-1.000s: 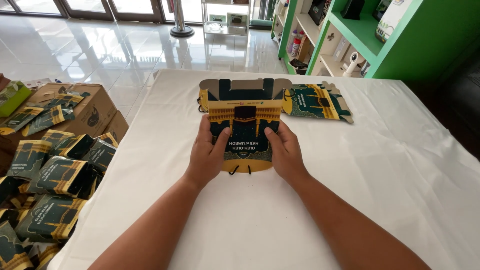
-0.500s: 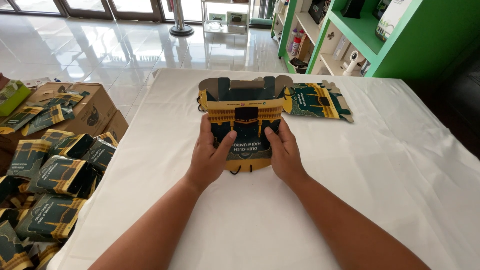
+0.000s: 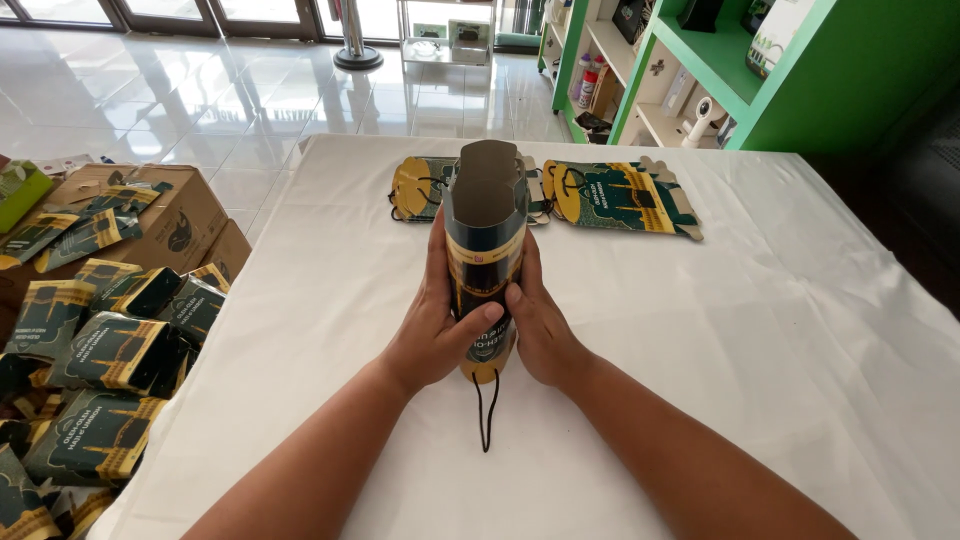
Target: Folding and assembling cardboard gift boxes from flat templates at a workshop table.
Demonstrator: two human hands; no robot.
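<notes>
I hold a dark green and yellow cardboard carton (image 3: 486,235), folded narrow and open at its far end, between both hands over the white table (image 3: 800,330). My left hand (image 3: 437,325) presses its left side with the thumb across the front. My right hand (image 3: 540,320) presses the right side. A black cord (image 3: 486,415) hangs from the carton's near end onto the cloth. Two stacks of flat cartons of the same print lie behind: one (image 3: 622,197) to the right, one (image 3: 415,187) partly hidden by the held carton.
A heap of assembled cartons (image 3: 90,350) lies on the floor to the left, beside an open brown cardboard box (image 3: 170,215). Green shelving (image 3: 720,70) stands at the back right. Glossy tiled floor stretches behind the table.
The carton was lying flat and wide on the table; both hands have squeezed its sides together and raised it, so it is now narrow and open at the far end.
</notes>
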